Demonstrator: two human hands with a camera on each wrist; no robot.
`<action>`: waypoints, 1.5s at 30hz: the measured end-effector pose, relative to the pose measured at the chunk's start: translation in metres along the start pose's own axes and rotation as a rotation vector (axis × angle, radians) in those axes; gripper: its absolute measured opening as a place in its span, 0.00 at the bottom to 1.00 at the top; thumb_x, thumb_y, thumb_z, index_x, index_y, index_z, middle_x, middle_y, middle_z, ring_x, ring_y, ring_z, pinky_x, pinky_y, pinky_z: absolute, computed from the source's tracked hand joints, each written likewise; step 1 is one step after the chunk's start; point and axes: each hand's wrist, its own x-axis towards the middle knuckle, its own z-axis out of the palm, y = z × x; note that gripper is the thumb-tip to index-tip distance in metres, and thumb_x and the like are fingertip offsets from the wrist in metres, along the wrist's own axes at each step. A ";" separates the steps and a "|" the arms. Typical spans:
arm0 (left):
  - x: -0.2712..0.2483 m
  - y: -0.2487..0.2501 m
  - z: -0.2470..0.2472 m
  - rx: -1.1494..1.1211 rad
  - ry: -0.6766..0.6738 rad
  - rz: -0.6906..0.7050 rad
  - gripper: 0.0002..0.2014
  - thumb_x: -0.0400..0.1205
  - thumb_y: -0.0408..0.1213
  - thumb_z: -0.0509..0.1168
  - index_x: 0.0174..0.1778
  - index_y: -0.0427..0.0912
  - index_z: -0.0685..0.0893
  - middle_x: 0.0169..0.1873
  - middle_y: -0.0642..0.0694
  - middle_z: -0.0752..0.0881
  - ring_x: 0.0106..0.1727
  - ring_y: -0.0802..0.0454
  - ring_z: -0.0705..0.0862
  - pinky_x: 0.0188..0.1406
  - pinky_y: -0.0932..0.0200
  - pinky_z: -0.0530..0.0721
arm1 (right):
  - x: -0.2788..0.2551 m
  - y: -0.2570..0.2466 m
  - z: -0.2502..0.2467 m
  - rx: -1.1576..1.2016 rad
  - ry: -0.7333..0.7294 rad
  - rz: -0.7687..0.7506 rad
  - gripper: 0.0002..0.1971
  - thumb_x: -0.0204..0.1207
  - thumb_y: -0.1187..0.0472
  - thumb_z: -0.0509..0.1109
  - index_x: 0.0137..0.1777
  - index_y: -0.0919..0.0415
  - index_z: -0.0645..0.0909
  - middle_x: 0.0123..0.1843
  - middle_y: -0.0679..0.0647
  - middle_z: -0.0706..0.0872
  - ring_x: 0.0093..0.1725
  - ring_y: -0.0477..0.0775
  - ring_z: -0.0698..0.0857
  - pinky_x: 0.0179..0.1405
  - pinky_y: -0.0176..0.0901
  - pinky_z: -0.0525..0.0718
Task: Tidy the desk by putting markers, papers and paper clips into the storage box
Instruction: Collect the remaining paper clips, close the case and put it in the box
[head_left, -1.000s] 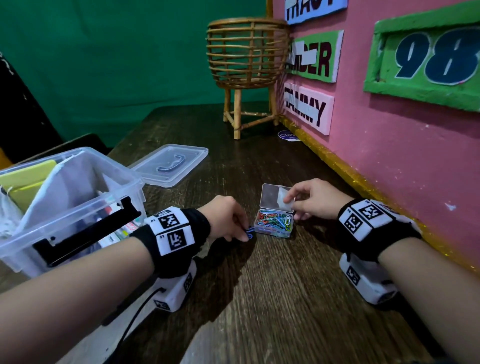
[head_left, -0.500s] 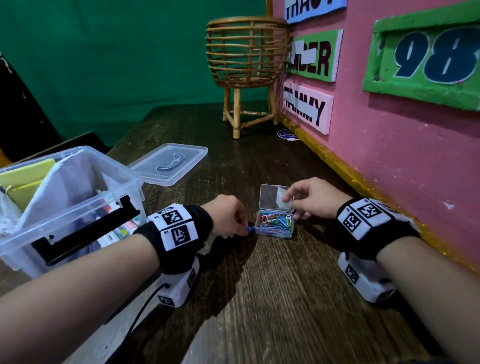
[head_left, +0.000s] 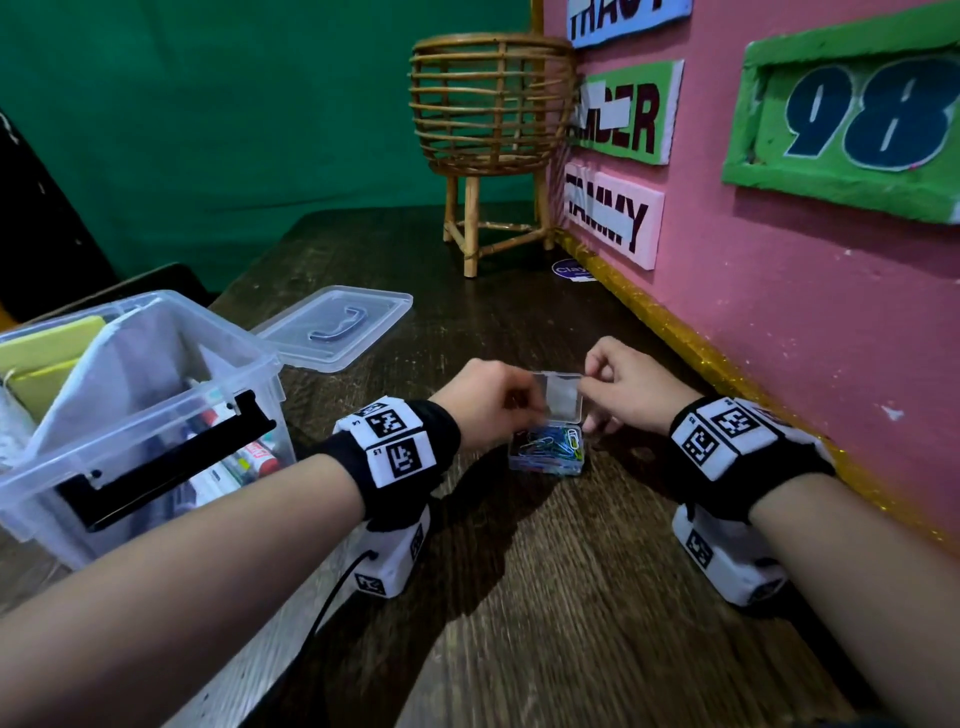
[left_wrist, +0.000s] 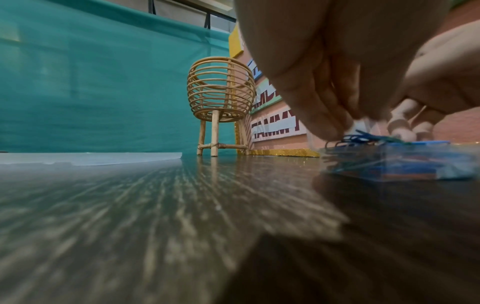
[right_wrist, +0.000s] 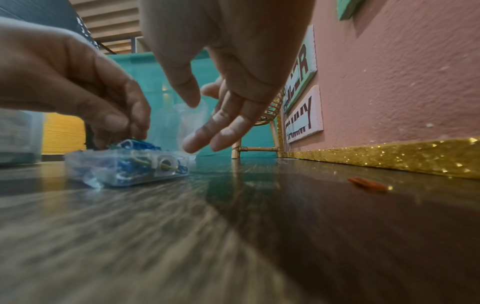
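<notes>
A small clear clip case (head_left: 548, 452) full of coloured paper clips stands on the dark wooden desk, its hinged lid (head_left: 561, 397) raised. My left hand (head_left: 524, 415) hovers over the case's left side, fingers curled, and pinches a blue paper clip (left_wrist: 359, 136) just above the pile. My right hand (head_left: 584, 384) pinches the lid's top right corner between thumb and forefinger; in the right wrist view its other fingers (right_wrist: 207, 133) stay straight beside the case (right_wrist: 124, 164). At left stands the clear storage box (head_left: 249, 358), open, with papers and markers inside.
The storage box's lid (head_left: 337, 327) lies flat behind the hands. A rattan basket stand (head_left: 493, 130) occupies the far corner. The pink wall (head_left: 779, 312) with name signs and gold trim runs along the right. An orange scrap (right_wrist: 369, 184) lies near the trim.
My left hand rose off the desk with the blue paper clip and moved right, over the open case. My right hand stayed on the lid.
</notes>
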 end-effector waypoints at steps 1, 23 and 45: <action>0.000 -0.001 0.000 -0.021 0.072 -0.011 0.06 0.79 0.38 0.69 0.49 0.42 0.87 0.44 0.50 0.85 0.45 0.58 0.80 0.52 0.61 0.81 | 0.000 -0.001 0.000 0.009 0.006 0.005 0.09 0.80 0.60 0.62 0.40 0.54 0.66 0.32 0.55 0.84 0.33 0.57 0.87 0.26 0.42 0.81; 0.002 -0.006 0.001 -0.085 -0.134 -0.282 0.10 0.73 0.44 0.74 0.46 0.44 0.86 0.43 0.46 0.90 0.34 0.57 0.84 0.39 0.66 0.83 | -0.004 0.000 -0.003 -0.109 -0.298 -0.032 0.14 0.61 0.57 0.82 0.44 0.53 0.83 0.35 0.44 0.83 0.26 0.35 0.79 0.30 0.30 0.77; 0.002 -0.001 0.007 0.194 -0.333 -0.212 0.29 0.77 0.62 0.61 0.63 0.41 0.79 0.60 0.41 0.80 0.58 0.47 0.81 0.56 0.53 0.80 | -0.005 -0.004 0.000 -0.201 -0.468 0.077 0.21 0.63 0.58 0.81 0.55 0.49 0.79 0.49 0.45 0.84 0.43 0.41 0.82 0.43 0.37 0.83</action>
